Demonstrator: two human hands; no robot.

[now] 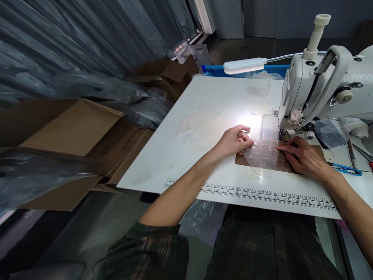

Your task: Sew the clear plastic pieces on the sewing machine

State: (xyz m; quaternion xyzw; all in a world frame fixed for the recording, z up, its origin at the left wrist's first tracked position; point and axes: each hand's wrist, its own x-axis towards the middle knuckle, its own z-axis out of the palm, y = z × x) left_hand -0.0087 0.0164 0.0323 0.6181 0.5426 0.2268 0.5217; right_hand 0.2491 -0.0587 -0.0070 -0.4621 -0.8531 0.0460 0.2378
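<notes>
A clear plastic sheet (264, 154) lies over a brown patch (243, 160) on the white table, just in front of the sewing machine (297, 89). My left hand (235, 140) pinches the sheet's left edge between thumb and fingers. On the sheet's right side rests my right hand (304, 155), its fingertips pressing down near the presser foot (282, 135). The index finger is stretched out and the other fingers are slightly bent. Behind the sheet, a translucent plate (268, 126) with small red marks is set in the tabletop.
A ruler strip (262, 194) runs along the front edge of the table (180, 147). Blue thread snips (346, 168) and scissors (363, 152) lie at the right. A white lamp (244, 65) hangs behind. Cardboard boxes (72, 126) with plastic wrap stand left of the table.
</notes>
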